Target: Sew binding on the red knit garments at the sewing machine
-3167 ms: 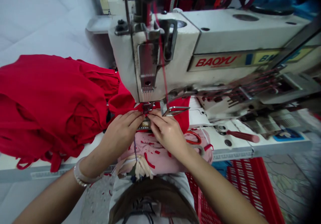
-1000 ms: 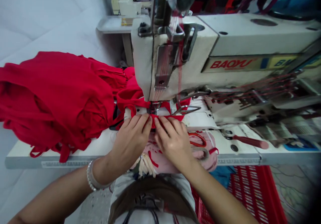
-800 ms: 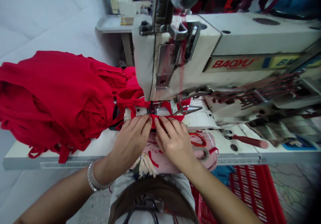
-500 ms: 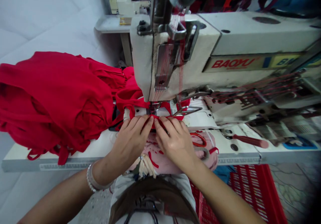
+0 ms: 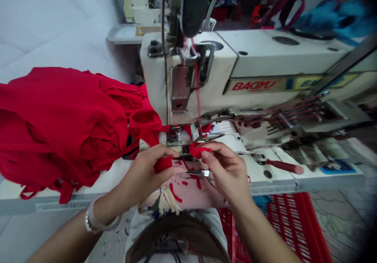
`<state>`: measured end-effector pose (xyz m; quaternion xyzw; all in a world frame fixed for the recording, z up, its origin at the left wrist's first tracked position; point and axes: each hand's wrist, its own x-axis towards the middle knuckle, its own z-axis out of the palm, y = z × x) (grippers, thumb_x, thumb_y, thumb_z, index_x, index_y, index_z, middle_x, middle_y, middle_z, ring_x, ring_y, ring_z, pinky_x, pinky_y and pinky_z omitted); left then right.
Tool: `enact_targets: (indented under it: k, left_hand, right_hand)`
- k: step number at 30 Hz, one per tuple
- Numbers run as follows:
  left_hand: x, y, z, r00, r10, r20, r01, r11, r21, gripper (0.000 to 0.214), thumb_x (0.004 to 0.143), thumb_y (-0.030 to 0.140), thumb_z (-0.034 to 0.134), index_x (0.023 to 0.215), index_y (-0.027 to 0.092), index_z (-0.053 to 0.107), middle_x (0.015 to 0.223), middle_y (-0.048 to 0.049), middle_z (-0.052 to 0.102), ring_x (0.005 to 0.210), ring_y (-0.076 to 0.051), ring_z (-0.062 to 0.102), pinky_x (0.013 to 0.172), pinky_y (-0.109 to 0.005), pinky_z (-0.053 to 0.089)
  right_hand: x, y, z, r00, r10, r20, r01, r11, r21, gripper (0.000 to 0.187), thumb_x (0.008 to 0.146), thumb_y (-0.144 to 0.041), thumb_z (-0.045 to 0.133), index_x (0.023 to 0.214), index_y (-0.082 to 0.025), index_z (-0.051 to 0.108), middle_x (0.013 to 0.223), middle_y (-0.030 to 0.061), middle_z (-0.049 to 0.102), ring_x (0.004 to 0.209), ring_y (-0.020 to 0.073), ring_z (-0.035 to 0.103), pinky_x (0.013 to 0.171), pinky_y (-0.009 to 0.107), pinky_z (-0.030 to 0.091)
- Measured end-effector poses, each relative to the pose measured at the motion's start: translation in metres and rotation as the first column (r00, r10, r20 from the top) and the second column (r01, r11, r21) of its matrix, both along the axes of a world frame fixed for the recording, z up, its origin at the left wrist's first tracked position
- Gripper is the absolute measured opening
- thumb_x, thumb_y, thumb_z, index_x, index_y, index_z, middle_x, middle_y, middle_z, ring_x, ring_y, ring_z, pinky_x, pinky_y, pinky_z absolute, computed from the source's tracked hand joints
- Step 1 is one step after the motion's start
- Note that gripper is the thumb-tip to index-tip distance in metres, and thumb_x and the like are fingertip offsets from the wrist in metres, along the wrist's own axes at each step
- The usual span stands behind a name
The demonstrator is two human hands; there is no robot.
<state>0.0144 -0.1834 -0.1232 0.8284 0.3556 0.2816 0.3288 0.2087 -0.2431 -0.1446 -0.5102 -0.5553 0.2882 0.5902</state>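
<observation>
Your left hand (image 5: 144,174) and right hand (image 5: 226,172), side by side and flat at the machine moments earlier, had parted and risen, each pinching a fold of soft red knit fabric (image 5: 198,149) just in front of the steel presser foot (image 5: 173,137). Small steel thread snips (image 5: 198,173) showed just under your right fingers; you could not tell if they were gripped. Pink cloth (image 5: 188,196) flecked with red scraps lay below. The rumpled red garment (image 5: 64,125) was heaped on the white table (image 5: 112,172), left of the BAOYU sewing machine (image 5: 250,64). Beyond the table stood a red plastic crate (image 5: 273,227).
</observation>
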Motion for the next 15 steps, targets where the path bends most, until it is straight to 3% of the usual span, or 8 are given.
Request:
enact_targets:
  k: [2,4,6,9,13,15]
  left_hand:
    - [0.011,0.003,0.004,0.991,-0.033,0.132,0.055,0.985,-0.165,0.038,0.079,0.033,0.077,0.114,0.018,0.067,0.097,-0.0034,0.065,0.086,-0.012,0.062,0.075,-0.021,0.049]
    - [0.022,0.008,0.005,0.972,-0.066,0.224,0.122,0.962,-0.243,0.029,0.079,0.032,0.076,0.104,0.018,0.072,0.103,-0.0044,0.064,0.093,-0.013,0.061,0.083,-0.023,0.048]
    - [0.028,0.014,0.003,0.970,-0.083,0.229,0.165,0.916,-0.366,0.018,0.082,0.033,0.071,0.085,0.015,0.072,0.094,-0.0032,0.064,0.087,-0.012,0.059,0.079,-0.023,0.047]
    - [0.031,0.018,0.003,0.979,-0.103,0.176,0.185,0.815,-0.550,0.028,0.084,0.039,0.067,0.075,0.013,0.065,0.074,0.0005,0.058,0.071,-0.010,0.053,0.067,-0.022,0.043]
    - [0.033,0.019,0.010,0.975,-0.106,0.196,0.183,0.882,-0.433,0.029,0.079,0.031,0.069,0.061,0.013,0.055,0.089,-0.0035,0.062,0.086,-0.012,0.055,0.080,-0.024,0.043]
    - [0.035,0.019,0.014,0.973,-0.162,0.162,0.219,0.861,-0.459,0.029,0.080,0.032,0.067,0.061,0.013,0.055,0.084,-0.0025,0.061,0.080,-0.011,0.053,0.076,-0.023,0.042]
  right_hand:
    - [0.003,-0.003,0.002,0.983,0.049,-0.180,-0.063,0.995,-0.071,0.004,0.088,-0.024,0.066,0.091,-0.022,0.068,0.087,0.0005,0.069,0.076,0.0109,0.063,0.067,0.023,0.050]
    - [0.005,-0.004,0.001,0.964,0.065,-0.258,-0.099,0.988,-0.119,0.007,0.083,-0.027,0.071,0.087,-0.021,0.070,0.083,0.0003,0.067,0.073,0.0102,0.060,0.065,0.022,0.049]
    - [0.008,-0.005,-0.001,0.952,0.029,-0.305,-0.090,0.979,-0.186,0.010,0.083,-0.031,0.071,0.087,-0.021,0.070,0.076,-0.0006,0.065,0.067,0.0094,0.056,0.061,0.021,0.046]
    - [0.012,-0.006,0.001,0.951,0.029,-0.307,-0.114,0.958,-0.263,0.015,0.084,-0.034,0.068,0.091,-0.021,0.071,0.075,0.0002,0.066,0.064,0.0101,0.056,0.059,0.022,0.046]
    - [0.011,-0.003,0.015,0.963,0.112,-0.247,-0.170,0.959,-0.229,0.018,0.080,-0.031,0.071,0.095,-0.020,0.071,0.083,0.0015,0.070,0.073,0.0115,0.061,0.067,0.024,0.049]
    - [0.008,0.000,0.020,0.973,0.106,-0.206,-0.150,0.966,-0.210,0.016,0.079,-0.030,0.073,0.090,-0.019,0.071,0.079,0.0004,0.068,0.071,0.0104,0.059,0.065,0.023,0.047]
